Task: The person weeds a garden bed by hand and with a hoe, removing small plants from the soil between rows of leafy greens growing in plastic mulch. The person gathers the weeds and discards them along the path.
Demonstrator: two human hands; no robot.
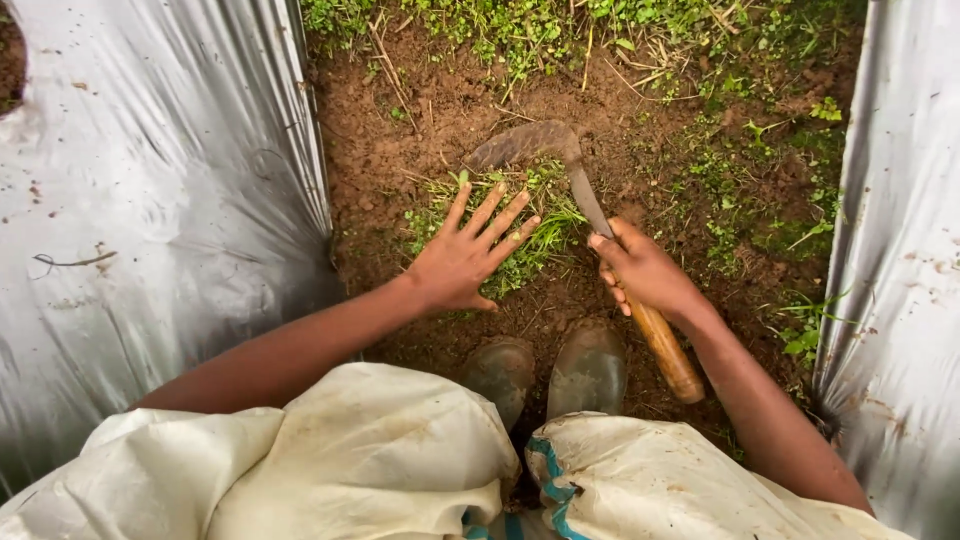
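Observation:
My left hand (467, 252) lies flat with fingers spread on a clump of green weeds (535, 225) in the brown soil. My right hand (645, 270) grips the wooden handle (665, 350) of a sickle. Its curved, muddy blade (535, 145) hooks around the far side of the weed clump, just beyond my left fingertips.
Silver plastic mulch sheets cover raised beds on the left (150, 200) and on the right (900, 250), leaving a narrow soil furrow (400, 150) between them. My two muddy boots (550, 370) stand below the hands. Pale cloth (380, 460) covers my knees. More weeds (740, 190) grow farther up.

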